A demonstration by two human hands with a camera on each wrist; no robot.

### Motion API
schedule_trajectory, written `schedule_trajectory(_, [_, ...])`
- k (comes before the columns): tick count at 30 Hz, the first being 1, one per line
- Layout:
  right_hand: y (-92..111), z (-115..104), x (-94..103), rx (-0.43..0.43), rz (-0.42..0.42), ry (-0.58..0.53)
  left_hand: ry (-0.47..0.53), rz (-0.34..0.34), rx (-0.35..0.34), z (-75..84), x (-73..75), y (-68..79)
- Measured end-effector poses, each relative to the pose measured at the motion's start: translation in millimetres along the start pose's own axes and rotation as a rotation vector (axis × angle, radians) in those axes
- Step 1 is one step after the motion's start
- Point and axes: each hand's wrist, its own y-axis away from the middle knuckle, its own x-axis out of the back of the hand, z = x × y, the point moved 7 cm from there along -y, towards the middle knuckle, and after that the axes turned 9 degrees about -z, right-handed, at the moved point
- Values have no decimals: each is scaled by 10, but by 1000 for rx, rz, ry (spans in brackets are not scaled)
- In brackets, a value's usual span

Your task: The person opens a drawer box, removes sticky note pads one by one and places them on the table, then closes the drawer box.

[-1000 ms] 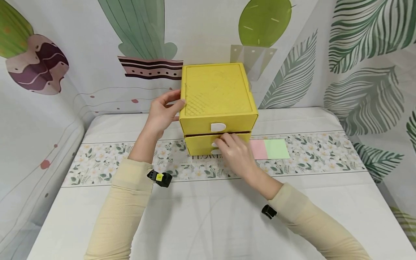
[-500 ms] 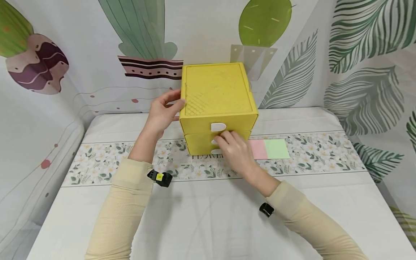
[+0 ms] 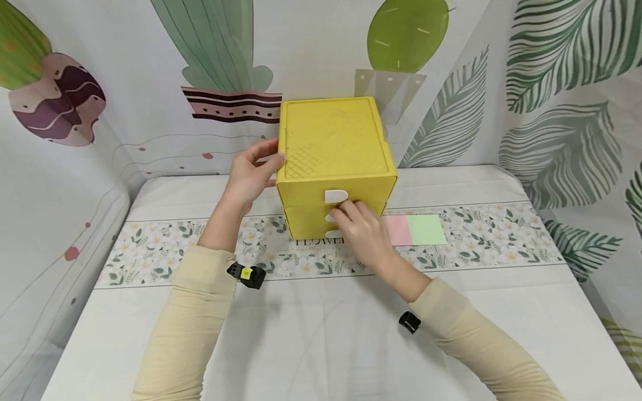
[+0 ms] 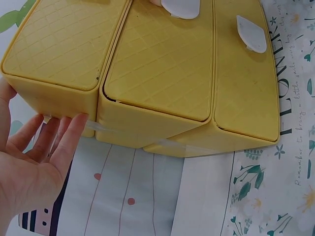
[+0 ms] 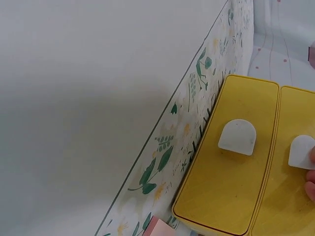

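A yellow box of stacked drawers (image 3: 333, 139) stands against the back wall, each drawer front bearing a white rounded handle. My left hand (image 3: 253, 170) is at its left side; in the left wrist view the fingers (image 4: 66, 142) reach out straight, fingertips on the side wall. With curled fingers my right hand (image 3: 365, 234) holds the middle drawer's handle (image 5: 301, 152), and only its fingertips show in the right wrist view. The middle drawer front (image 4: 160, 64) sits pushed in, nearly level with its neighbours. Below it is the bottom handle (image 5: 238, 137).
Beside the box's right front corner lie a pink paper square (image 3: 398, 230) and a green paper square (image 3: 428, 229). The tablecloth (image 3: 301, 334) is white with a floral band. Behind the table hangs a fabric backdrop (image 3: 321, 50) printed with cacti and leaves.
The middle drawer has gone in: the dark gap above its front has closed. My right hand and forearm moved slightly inward with it. My left hand stays in place.
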Motion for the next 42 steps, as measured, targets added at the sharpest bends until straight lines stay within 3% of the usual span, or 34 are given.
schedule_trajectory(13, [37,-11,37,21,-20,16,-10,-3,9,13,-5,13])
schedule_trajectory(23, [189,-39,76,52,-30,21,-5,-10,9,17,-4,9])
schedule_trajectory(42, [315,-56,-227,59,-183,-44,-34,-24,25,56,-6,19])
